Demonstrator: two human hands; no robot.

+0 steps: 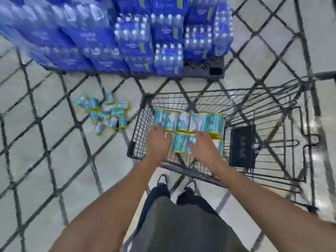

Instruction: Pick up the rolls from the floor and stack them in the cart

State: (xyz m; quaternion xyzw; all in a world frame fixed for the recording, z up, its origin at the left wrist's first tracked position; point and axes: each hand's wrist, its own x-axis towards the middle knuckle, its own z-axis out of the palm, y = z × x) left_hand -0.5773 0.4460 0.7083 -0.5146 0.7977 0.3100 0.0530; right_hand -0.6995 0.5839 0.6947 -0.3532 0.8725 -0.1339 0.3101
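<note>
Rolls in teal-and-yellow wrap [104, 113] lie scattered on the floor, forward-left of the wire cart [140, 122], nearer the left hand [158, 140]; both it and the right hand [203, 144] rest flat, fingers straight, on stacked rolls [189, 122].

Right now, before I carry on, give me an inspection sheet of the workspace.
Surface: pale tiled floor with dark diagonal lines.
Job's things: two rows of teal rolls in the wire cart; loose pile of rolls on the floor left of the cart.
Clutter: nothing seen.
Grippers: left hand and right hand lie flat on the nearer row; fingers look straight, image blurred.
Cables: nothing seen.
Surroundings: stacked blue water-bottle packs on a dark pallet.
</note>
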